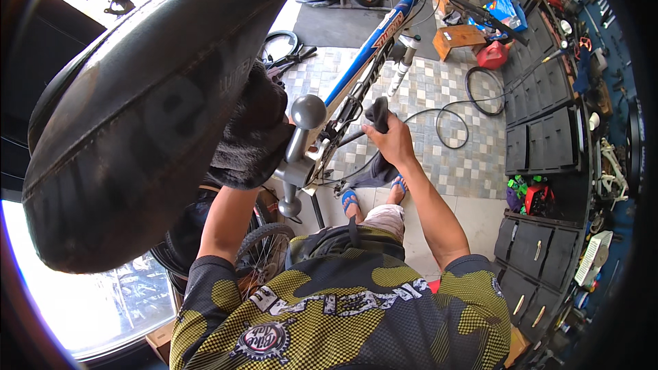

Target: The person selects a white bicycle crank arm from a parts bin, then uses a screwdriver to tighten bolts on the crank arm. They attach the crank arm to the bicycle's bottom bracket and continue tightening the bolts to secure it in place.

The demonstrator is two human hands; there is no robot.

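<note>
A bicycle with a blue and white frame (360, 65) is held up in front of me, its large black saddle (137, 109) filling the upper left. A grey clamp with a ball-ended handle (308, 112) sits by the frame under the saddle. My left hand, its forearm (228, 223) reaching up beside the clamp, is covered by a dark fuzzy cloth (253, 133); its fingers are hidden. To the right of the frame, my right hand (392, 140) is closed on another dark cloth (377, 113), part of which hangs below the hand.
Black drawer cabinets (545, 144) and a wall of tools (617, 62) line the right side. On the tiled floor are a wooden stool (458, 38), a red jug (492, 55) and a looping black hose (439, 127). A bicycle wheel (267, 253) stands at lower left.
</note>
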